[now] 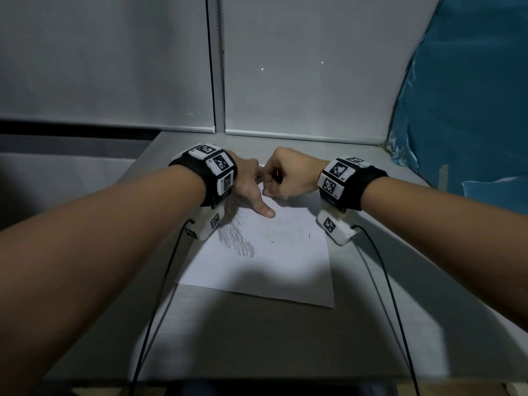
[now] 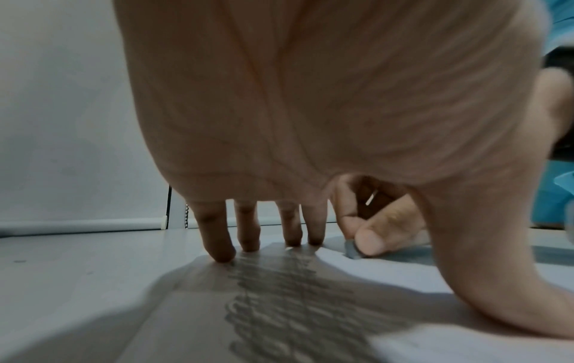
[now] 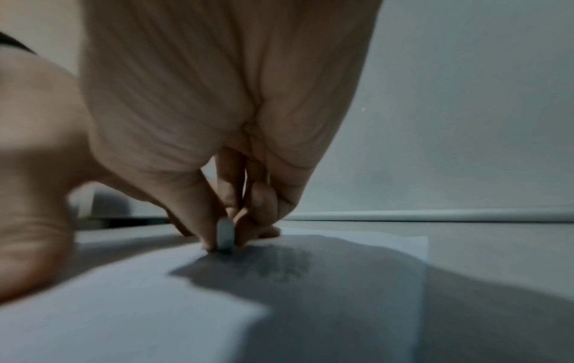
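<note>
On paper [image 1: 285,267], eraser [image 3: 225,234] (upright), pinched by right hand [image 1: 291,175]

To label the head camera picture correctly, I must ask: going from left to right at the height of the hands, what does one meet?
Left wrist band → left hand → right hand → right wrist band → blue plastic sheet.
</note>
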A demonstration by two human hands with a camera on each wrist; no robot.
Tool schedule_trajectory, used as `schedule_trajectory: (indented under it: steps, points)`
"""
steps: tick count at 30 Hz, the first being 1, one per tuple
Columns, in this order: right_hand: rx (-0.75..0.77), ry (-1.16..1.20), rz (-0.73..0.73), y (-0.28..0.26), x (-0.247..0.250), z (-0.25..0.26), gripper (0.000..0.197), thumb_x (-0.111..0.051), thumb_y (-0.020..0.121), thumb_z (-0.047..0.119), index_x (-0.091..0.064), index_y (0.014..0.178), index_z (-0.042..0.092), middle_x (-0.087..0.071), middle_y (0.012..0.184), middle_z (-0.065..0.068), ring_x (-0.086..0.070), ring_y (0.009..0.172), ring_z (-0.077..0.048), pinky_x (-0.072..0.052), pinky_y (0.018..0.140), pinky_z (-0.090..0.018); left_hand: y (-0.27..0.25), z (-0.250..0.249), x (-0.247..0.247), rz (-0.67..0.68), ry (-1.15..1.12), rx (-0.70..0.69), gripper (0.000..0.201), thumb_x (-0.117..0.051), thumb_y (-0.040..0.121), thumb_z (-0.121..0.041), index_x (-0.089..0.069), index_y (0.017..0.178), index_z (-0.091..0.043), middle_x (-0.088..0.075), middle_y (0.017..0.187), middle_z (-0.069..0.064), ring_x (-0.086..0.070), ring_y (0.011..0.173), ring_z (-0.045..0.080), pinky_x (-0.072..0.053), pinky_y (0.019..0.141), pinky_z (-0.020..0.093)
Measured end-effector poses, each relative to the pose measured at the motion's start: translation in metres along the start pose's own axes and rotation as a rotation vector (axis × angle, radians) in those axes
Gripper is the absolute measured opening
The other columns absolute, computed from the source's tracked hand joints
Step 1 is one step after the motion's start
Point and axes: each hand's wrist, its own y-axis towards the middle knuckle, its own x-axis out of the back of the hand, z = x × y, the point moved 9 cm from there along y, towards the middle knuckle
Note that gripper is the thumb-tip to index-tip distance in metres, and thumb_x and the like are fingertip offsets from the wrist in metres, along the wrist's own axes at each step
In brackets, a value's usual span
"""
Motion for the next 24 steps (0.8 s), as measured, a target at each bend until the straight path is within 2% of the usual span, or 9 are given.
schedule_trajectory:
  steps: [4,7,9,11,14,17,21,24]
  points:
    - [-0.081,-0.05,-0.086,0.007,0.01,-0.019,0.015,-0.072,0.086,0.02,-0.077,0.076,0.01,-0.073,0.071,-0.003,-0.06,0.06,-0.014,-0.049,0.061,-0.027,-0.001,-0.001,-0.001,0.027,0.027,0.008,0.124,-0.067,0.053,-0.091,-0.013,0.156,-0.048,-0.024,0.158,-0.01,-0.033,0.145,0.026,-0.035,0.111,0.047]
    - [-0.041,-0.026,-0.033,0.003,0.003,-0.005,0.012,-0.071,0.084,0.018,-0.074,0.074,0.011,-0.072,0.066,0.0,-0.062,0.06,-0.015,-0.054,0.059,-0.027,-0.002,0.0,-0.001,0.02,0.014,-0.002,0.119,-0.068,0.053,-0.09,-0.021,0.154,-0.047,-0.03,0.152,-0.01,-0.038,0.141,0.026,-0.037,0.11,0.047]
    - [-0.007,-0.001,0.038,-0.002,-0.004,0.004,0.011,-0.074,0.084,0.016,-0.073,0.074,0.011,-0.072,0.063,0.0,-0.062,0.057,-0.011,-0.052,0.057,-0.02,-0.003,0.0,-0.001,0.014,0.011,-0.009,0.113,-0.07,0.055,-0.088,-0.027,0.151,-0.047,-0.033,0.149,-0.009,-0.041,0.138,0.026,-0.038,0.109,0.047]
    - [-0.015,-0.011,0.03,-0.002,0.0,0.002,0.011,-0.074,0.083,0.017,-0.075,0.073,0.013,-0.074,0.064,-0.001,-0.063,0.056,-0.008,-0.051,0.058,-0.019,-0.003,-0.001,-0.002,0.022,0.026,-0.002,0.116,-0.068,0.055,-0.089,-0.022,0.153,-0.048,-0.031,0.152,-0.009,-0.039,0.14,0.026,-0.037,0.109,0.047]
    - [-0.084,-0.067,-0.037,0.005,0.012,-0.013,0.013,-0.072,0.083,0.018,-0.077,0.073,0.012,-0.076,0.069,-0.002,-0.069,0.066,-0.017,-0.062,0.066,-0.033,-0.004,-0.001,-0.001,0.033,0.041,0.017,0.123,-0.066,0.054,-0.091,-0.01,0.156,-0.05,-0.02,0.161,-0.009,-0.031,0.146,0.027,-0.033,0.112,0.046]
    - [-0.087,-0.092,-0.019,0.003,0.011,-0.009,0.013,-0.07,0.083,0.019,-0.075,0.073,0.012,-0.074,0.066,-0.002,-0.07,0.068,-0.023,-0.064,0.069,-0.041,-0.004,-0.001,-0.002,0.041,0.028,0.019,0.122,-0.067,0.055,-0.09,-0.011,0.156,-0.05,-0.018,0.162,-0.008,-0.03,0.147,0.028,-0.032,0.112,0.047]
    - [-0.016,-0.025,0.074,-0.006,-0.002,0.011,0.011,-0.074,0.082,0.016,-0.073,0.072,0.012,-0.069,0.055,0.007,-0.064,0.054,-0.011,-0.06,0.062,-0.034,-0.001,-0.001,-0.002,0.03,0.009,-0.001,0.112,-0.071,0.058,-0.086,-0.025,0.153,-0.046,-0.027,0.157,-0.004,-0.036,0.142,0.028,-0.034,0.109,0.044]
    - [-0.062,-0.07,0.013,-0.001,0.008,-0.002,0.011,-0.075,0.083,0.018,-0.075,0.074,0.013,-0.074,0.065,0.002,-0.065,0.06,-0.011,-0.06,0.065,-0.032,-0.001,-0.001,-0.002,0.031,0.03,0.005,0.119,-0.068,0.056,-0.088,-0.016,0.155,-0.047,-0.022,0.16,-0.005,-0.032,0.145,0.028,-0.033,0.109,0.045]
